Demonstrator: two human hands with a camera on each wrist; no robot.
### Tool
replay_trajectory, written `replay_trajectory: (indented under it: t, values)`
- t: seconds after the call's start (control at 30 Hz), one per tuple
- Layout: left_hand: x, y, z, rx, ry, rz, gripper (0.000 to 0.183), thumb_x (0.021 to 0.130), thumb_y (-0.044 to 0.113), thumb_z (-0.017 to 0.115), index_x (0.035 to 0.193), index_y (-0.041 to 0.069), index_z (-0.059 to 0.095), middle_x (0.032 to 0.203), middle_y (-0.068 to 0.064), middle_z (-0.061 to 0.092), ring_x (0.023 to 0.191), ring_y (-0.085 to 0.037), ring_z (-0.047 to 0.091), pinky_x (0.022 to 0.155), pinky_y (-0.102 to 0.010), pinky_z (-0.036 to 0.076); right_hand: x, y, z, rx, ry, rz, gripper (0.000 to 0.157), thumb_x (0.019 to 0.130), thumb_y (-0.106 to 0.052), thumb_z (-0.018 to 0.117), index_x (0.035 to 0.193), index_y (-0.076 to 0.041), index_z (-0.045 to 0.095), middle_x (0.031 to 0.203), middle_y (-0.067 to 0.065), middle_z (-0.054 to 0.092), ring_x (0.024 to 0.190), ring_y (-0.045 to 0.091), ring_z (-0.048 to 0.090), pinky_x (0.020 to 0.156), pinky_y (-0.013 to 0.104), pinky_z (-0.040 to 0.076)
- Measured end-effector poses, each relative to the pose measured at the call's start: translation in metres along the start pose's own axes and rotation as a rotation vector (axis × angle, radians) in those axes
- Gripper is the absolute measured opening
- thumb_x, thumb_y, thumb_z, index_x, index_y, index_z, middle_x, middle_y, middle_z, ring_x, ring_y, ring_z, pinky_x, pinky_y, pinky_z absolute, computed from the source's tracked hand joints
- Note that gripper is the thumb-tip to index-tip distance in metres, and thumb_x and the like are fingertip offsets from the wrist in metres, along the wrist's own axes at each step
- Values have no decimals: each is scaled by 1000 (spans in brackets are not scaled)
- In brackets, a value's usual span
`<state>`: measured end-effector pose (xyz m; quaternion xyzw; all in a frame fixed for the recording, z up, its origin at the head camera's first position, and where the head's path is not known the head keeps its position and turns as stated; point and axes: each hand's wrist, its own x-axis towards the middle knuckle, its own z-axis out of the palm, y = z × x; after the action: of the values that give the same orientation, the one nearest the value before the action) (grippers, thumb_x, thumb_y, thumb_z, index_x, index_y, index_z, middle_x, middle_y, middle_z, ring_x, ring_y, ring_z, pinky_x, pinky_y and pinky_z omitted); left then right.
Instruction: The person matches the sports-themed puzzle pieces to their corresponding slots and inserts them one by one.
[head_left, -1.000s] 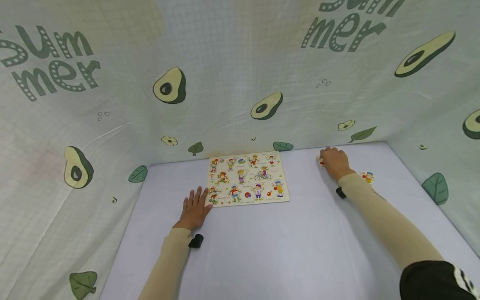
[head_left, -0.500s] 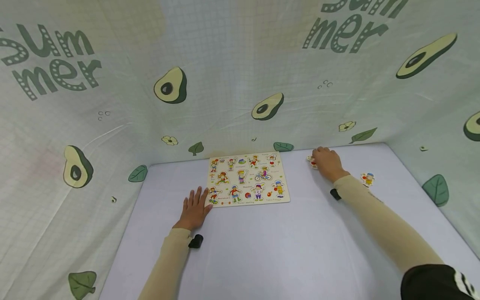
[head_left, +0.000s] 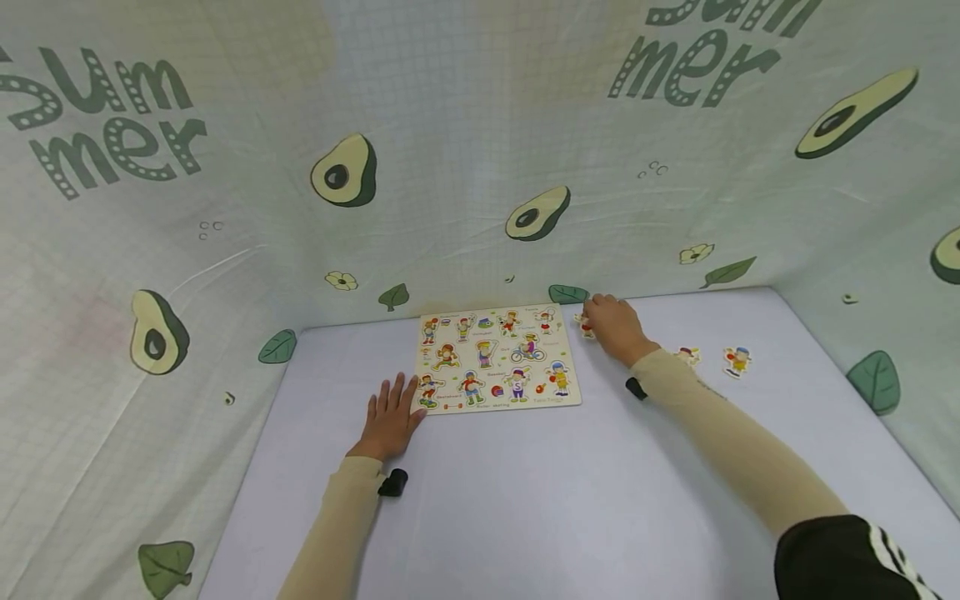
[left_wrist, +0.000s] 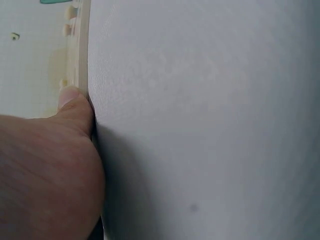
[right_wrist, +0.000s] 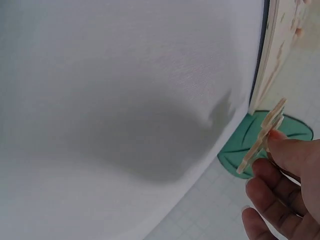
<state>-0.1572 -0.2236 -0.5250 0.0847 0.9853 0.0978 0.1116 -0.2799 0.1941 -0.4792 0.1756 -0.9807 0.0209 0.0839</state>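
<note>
A flat wooden puzzle board [head_left: 465, 379] with printed sports figures lies at the back of the white table. My left hand [head_left: 386, 421] rests at its near left corner with the fingers spread, and in the left wrist view the thumb [left_wrist: 75, 107] touches the board's edge. Just right of the board, my right hand [head_left: 617, 327] pinches a small wooden puzzle piece [head_left: 584, 326] shaped like a child figure. The right wrist view shows this puzzle piece [right_wrist: 261, 137] edge-on between thumb and fingers, raised above the table, its shadow falling on the cloth.
Two more figure pieces lie right of the right forearm: one puzzle piece [head_left: 687, 356] partly hidden by the sleeve and another puzzle piece [head_left: 737, 361] in full view. An avocado-print curtain [head_left: 450, 167] rises behind the table's back edge.
My right hand has moved left with the puzzle piece, from near the loose pieces to beside the board. A loose piece behind the forearm has come into view. The left hand stays put.
</note>
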Motion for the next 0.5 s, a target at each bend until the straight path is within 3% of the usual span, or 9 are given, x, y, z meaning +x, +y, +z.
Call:
replay_trajectory:
  t: [0.5]
  values:
    - [-2,3,-4,-29,28,11,63,100,40,36,150,12,10,154,-16,0,138,-39,-4,107,-57,1,27,-37,4,27,18,-82,16,83,-5,69,99,-3,64,99,11,62,97,28,58,84,43,47]
